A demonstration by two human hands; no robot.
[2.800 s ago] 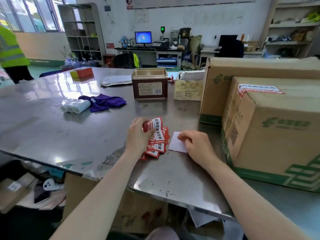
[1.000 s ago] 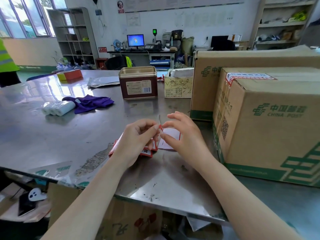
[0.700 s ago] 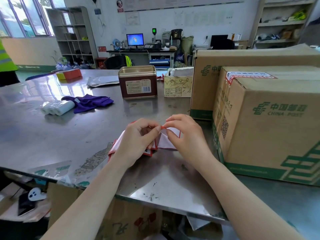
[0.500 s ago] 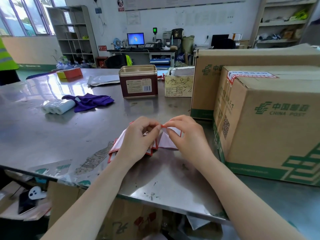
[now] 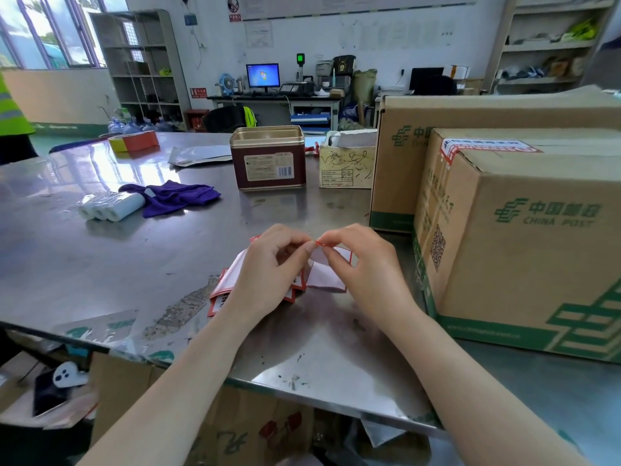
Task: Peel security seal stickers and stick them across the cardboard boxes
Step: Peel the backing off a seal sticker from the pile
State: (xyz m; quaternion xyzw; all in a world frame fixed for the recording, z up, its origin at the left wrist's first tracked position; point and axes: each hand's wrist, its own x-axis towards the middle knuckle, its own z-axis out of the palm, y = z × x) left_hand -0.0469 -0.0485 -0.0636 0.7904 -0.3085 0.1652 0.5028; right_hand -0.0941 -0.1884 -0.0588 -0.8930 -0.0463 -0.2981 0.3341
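Head view finds your left hand (image 5: 268, 274) holding the fanned stack of seal stickers (image 5: 225, 290) just above the steel table (image 5: 84, 264), fingers curled round it, thumb and forefinger pinched at the top corner of one sheet. Your right hand (image 5: 366, 267) meets it there, its fingertips (image 5: 325, 245) clamped on a thin red edge. Nearly three seconds ago that right hand lay flat on a white backing sheet on the table and the stack stood fanned upright in the left; both hands have since risen and closed on the one corner, and over the last second they have hardly moved. Judgement: the peel is started but not freed; the corner appears lifted only slightly, and how far the sticker has parted from its white backing (image 5: 327, 280) cannot be told. The near cardboard box (image 5: 524, 257) already carries one seal (image 5: 484, 146) over its top left edge. The rear cardboard box (image 5: 400, 169) shows no seal on its visible faces.
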